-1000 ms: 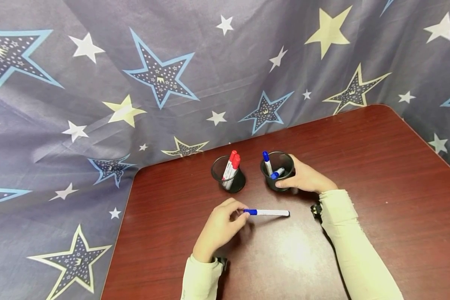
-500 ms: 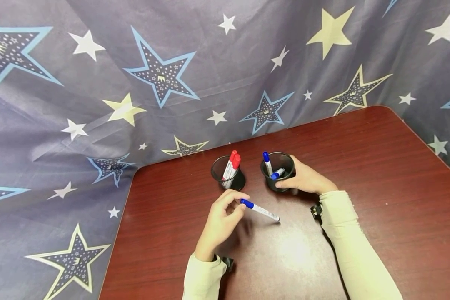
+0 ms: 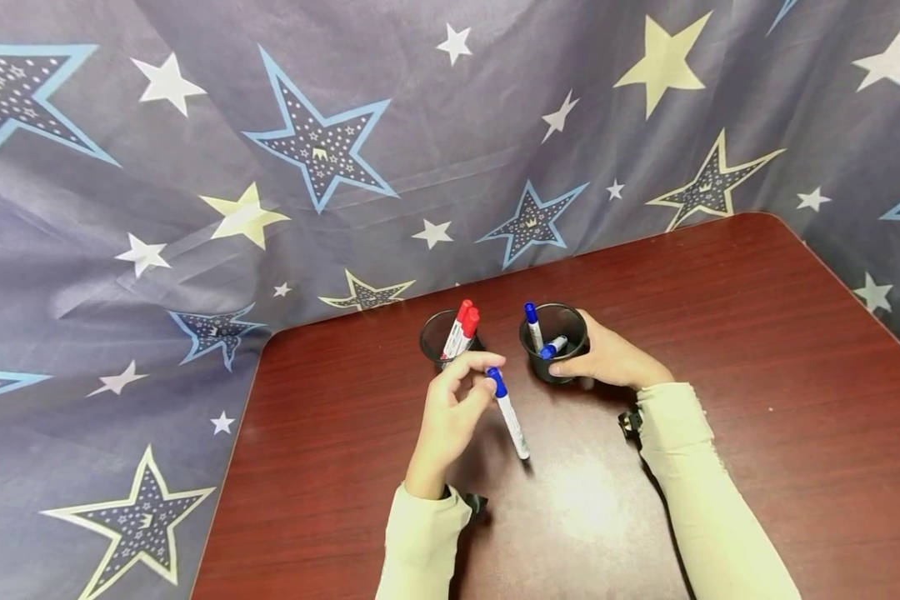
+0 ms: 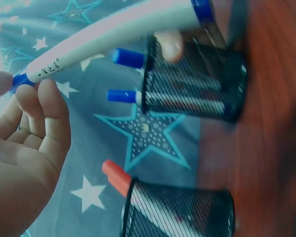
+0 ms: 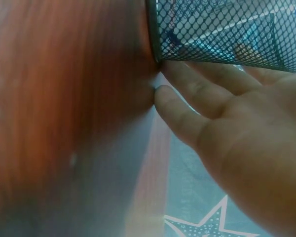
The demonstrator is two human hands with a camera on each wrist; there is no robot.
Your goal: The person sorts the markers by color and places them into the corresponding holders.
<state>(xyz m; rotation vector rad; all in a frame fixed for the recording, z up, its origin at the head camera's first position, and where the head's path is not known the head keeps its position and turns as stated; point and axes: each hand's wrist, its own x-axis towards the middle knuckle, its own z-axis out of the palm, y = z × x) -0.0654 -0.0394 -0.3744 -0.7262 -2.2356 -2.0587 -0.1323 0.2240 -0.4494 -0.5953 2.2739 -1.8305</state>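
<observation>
My left hand (image 3: 450, 412) pinches a white marker (image 3: 512, 421) by its blue cap; the marker hangs tilted, cap up, above the table. In the left wrist view the same marker (image 4: 113, 37) crosses the top, thumb and fingertips on its cap. My right hand (image 3: 611, 354) grips the side of a black mesh pen cup (image 3: 558, 377), its thumb on the near side. Two blue-capped markers are in that cup, one leaning upright (image 3: 532, 325) and one lying lower (image 3: 553, 347). The right wrist view shows fingers (image 5: 202, 94) along the mesh wall (image 5: 227, 39).
Left of that cup stands another black mesh cup (image 3: 431, 333) with two red-capped markers (image 3: 461, 332), partly behind my left hand. Both cups stand on a reddish-brown table (image 3: 720, 333). A star-patterned curtain (image 3: 435, 100) hangs behind the table.
My left hand has risen slightly toward the cups. The marker in it has swung from nearly level to steeply tilted, cap up. My right hand and its cup have stayed in place.
</observation>
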